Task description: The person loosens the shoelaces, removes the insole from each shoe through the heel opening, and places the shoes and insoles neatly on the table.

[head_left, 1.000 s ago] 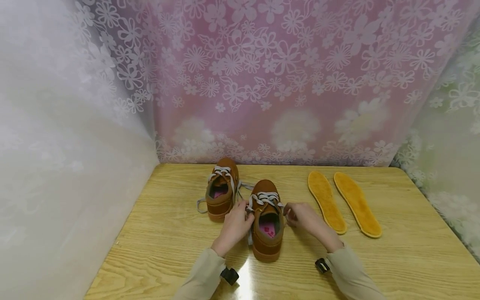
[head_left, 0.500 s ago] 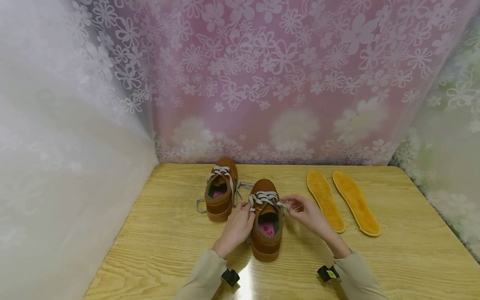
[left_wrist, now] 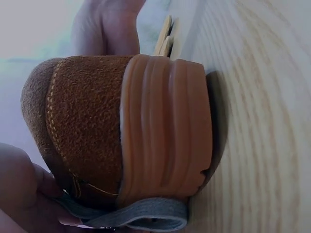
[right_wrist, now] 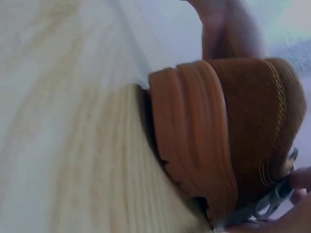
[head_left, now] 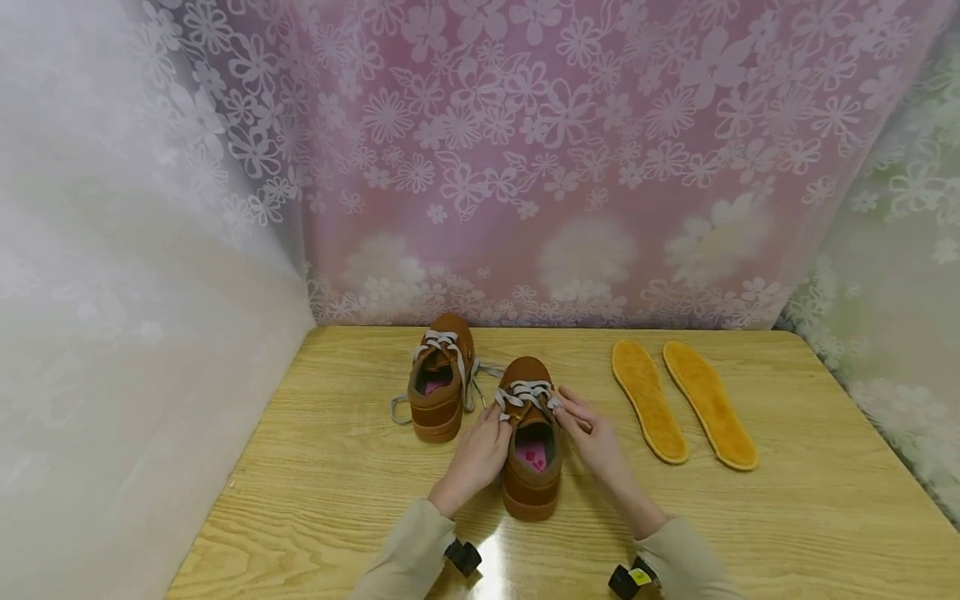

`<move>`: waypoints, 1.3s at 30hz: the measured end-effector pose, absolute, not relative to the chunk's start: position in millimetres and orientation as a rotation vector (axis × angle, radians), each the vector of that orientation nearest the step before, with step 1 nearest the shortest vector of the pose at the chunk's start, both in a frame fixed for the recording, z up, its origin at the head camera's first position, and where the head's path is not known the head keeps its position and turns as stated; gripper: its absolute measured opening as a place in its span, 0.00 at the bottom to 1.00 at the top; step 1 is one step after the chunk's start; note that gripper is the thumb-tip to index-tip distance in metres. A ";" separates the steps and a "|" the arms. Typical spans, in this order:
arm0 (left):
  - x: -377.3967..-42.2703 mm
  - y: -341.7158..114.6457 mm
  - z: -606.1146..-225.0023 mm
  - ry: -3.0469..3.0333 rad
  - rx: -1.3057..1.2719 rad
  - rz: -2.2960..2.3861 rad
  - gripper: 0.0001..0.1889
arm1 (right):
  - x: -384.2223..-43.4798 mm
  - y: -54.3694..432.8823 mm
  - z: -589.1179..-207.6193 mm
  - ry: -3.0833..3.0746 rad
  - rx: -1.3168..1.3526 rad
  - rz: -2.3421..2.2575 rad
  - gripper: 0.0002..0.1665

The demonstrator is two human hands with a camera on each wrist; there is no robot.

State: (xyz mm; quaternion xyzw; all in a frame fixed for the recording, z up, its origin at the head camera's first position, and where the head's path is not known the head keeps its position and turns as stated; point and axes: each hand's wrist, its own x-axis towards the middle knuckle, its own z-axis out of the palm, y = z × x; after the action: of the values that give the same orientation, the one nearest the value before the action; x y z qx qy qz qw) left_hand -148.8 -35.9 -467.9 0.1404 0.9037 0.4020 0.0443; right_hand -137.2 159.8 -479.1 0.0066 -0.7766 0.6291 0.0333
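A brown suede shoe [head_left: 531, 492] with a pink inside stands upright on the wooden table, toe pointing away. Pale grey laces [head_left: 528, 392] cross its front. My left hand [head_left: 477, 454] is against its left side, fingers bent at the eyelets. In the left wrist view a loop of shoelace [left_wrist: 158, 211] runs out from between those fingers and hangs by the sole. On the right side my right hand [head_left: 596, 442] pinches the shoelace near the top eyelets; the right wrist view has the lace [right_wrist: 269, 201] between thumb and fingers.
The other brown shoe [head_left: 437, 417], its laces loose on the table [head_left: 337, 467], stands behind and to the left. Two fuzzy yellow insoles [head_left: 651, 404] lie side by side at the right. A pink flowered curtain [head_left: 555, 167] hangs behind the table's far edge.
My right hand has lifted its fingers from beside the shoe, swung out slightly, then come back in to the laces. My left hand has stayed at the shoe's left side.
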 end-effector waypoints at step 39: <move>-140.5 -36.8 -444.9 2.627 0.187 1.559 0.32 | -116.0 108.4 -442.4 -2.257 -0.077 2.280 0.41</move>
State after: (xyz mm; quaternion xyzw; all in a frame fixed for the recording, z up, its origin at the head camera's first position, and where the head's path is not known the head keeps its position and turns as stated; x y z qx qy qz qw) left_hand -140.5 -36.8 -444.9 0.0611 0.8577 0.5088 0.0406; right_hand -116.0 108.4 -442.4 -0.0240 -0.7029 0.7101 -0.0337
